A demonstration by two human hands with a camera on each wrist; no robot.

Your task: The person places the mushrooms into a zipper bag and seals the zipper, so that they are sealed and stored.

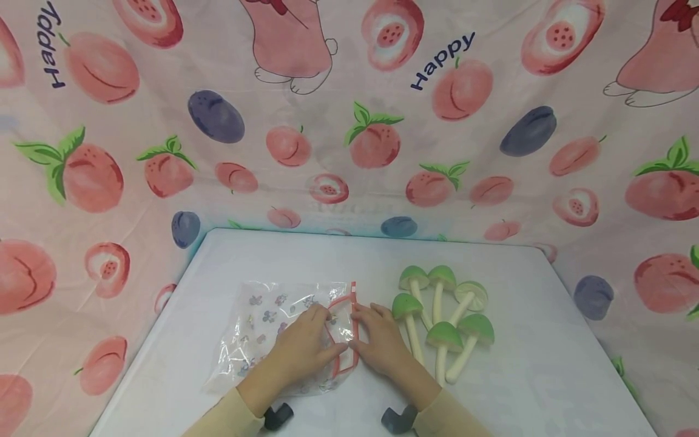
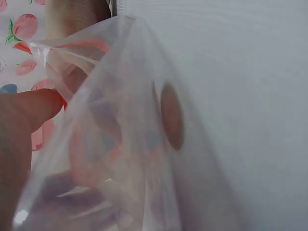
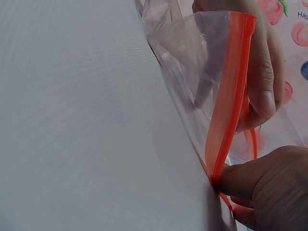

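A clear zip bag point(image 1: 262, 331) with small printed figures and a red-edged mouth lies on the table. My left hand point(image 1: 306, 345) reaches over the bag and grips the mouth's near-left edge. In the left wrist view its thumb point(image 2: 45, 106) presses at the red edge, and a fingertip shows blurred through the plastic. My right hand point(image 1: 384, 345) pinches the opposite red strip point(image 3: 228, 96) between thumb and fingers. The mouth gapes between the two hands, as the right wrist view shows.
Several toy mushrooms with green caps point(image 1: 443, 337) and pale stems lie right of my right hand, one turned underside up. The white table point(image 1: 218, 255) ends at a fruit-print cloth point(image 1: 327, 152) behind. Dark wrist-camera mounts point(image 1: 398, 419) sit by both sleeves.
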